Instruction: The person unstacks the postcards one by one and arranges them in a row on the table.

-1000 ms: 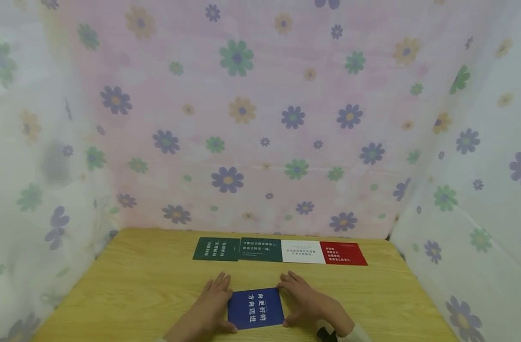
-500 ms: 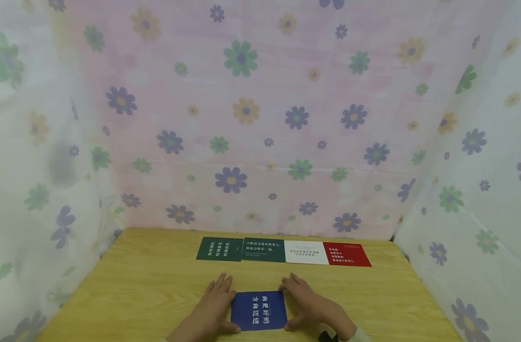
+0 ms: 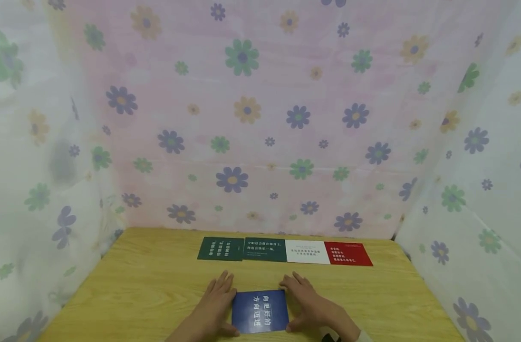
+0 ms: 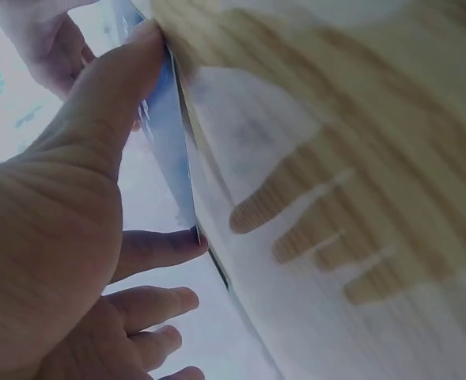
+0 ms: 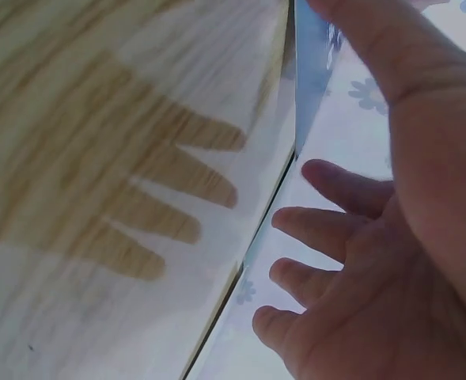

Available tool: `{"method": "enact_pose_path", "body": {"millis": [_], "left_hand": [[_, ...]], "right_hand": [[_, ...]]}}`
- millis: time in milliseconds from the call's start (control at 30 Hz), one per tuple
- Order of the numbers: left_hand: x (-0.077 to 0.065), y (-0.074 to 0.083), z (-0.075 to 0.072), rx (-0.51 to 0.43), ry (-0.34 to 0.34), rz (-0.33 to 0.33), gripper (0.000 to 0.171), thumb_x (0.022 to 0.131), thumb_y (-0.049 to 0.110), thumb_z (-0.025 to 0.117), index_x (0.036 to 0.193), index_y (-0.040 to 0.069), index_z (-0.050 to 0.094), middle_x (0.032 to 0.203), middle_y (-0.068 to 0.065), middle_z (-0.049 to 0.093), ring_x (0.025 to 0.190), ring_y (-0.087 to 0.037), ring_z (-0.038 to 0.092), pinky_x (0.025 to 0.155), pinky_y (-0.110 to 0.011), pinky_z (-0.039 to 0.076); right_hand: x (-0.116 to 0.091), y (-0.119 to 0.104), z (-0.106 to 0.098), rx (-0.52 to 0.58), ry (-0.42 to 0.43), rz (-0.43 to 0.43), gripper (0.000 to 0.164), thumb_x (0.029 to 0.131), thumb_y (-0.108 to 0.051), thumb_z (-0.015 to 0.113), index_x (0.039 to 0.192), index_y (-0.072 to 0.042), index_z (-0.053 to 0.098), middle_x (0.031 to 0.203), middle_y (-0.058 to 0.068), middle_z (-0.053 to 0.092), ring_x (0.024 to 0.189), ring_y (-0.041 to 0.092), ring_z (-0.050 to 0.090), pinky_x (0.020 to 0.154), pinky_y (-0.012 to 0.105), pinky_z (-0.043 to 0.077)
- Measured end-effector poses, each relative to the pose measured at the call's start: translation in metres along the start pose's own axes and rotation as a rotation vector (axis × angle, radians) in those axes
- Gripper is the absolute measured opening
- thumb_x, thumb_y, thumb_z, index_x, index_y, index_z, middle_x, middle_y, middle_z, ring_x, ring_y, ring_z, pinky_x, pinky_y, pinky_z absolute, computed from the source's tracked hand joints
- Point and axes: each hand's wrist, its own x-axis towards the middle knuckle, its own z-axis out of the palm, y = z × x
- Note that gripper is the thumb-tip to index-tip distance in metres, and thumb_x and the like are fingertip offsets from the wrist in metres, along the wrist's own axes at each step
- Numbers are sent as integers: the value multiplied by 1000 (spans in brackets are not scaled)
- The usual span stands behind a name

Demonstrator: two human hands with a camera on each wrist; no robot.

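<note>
A blue card [image 3: 260, 312] printed with white characters lies near the front of the table, between both hands. My left hand [image 3: 212, 304] touches its left side, thumb at the near corner and index finger at the far one. On the opposite side my right hand [image 3: 309, 304] does the same, fingertips at the far corner and thumb at the near one. In the left wrist view the thumb and index fingertip meet the card's edge [image 4: 169, 134], while the other fingers stand apart from it. The right wrist view shows the right hand's fingers spread and fairly straight beside the card [image 5: 313, 71].
Behind the hands, a row of cards lies edge to edge: a dark green card [image 3: 221, 249], another dark green card [image 3: 265, 250], a white card [image 3: 307, 251] and a red card [image 3: 348, 253]. Flower-printed curtains [image 3: 260, 118] enclose the wooden table [image 3: 128, 285] at the back and sides.
The blue card has turned slightly and sits a little closer to me; its surface looks paler than before. Both hands have stayed at its sides. The head view has shifted slightly.
</note>
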Motion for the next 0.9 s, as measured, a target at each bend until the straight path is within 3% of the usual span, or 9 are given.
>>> {"method": "enact_pose_path", "body": {"millis": [233, 567, 733, 900], "left_hand": [[-3, 4, 0, 54, 11, 27, 90, 59, 54, 94, 123, -4, 67, 155, -27, 43, 150, -46, 28, 118, -66, 28], [-3, 6, 0, 119, -26, 9, 90, 65, 56, 89, 128, -3, 65, 158, -23, 40, 152, -42, 25, 121, -63, 25], [-7, 7, 0, 110, -33, 24, 90, 68, 56, 88, 132, -2, 63, 159, -23, 39, 152, -43, 24, 121, -64, 24], [-9, 4, -1, 75, -54, 30, 102, 64, 59, 90, 138, -2, 58, 160, -23, 38, 152, -44, 23, 120, -66, 22]], "right_hand": [[-4, -3, 0, -7, -65, 82, 94, 70, -48, 91, 146, -11, 51, 164, 17, 33, 154, 46, 16, 123, 65, 14], [-8, -9, 6, -132, 17, 65, 102, 67, -50, 92, 148, -9, 46, 164, 20, 31, 154, 45, 16, 123, 65, 11], [-8, -13, 9, -169, 22, 101, 103, 65, -54, 92, 147, -11, 48, 164, 18, 33, 155, 43, 16, 123, 64, 11], [-10, -16, 8, -205, 32, 98, 103, 65, -55, 91, 147, -10, 49, 162, 18, 36, 154, 44, 19, 123, 64, 14]]}}
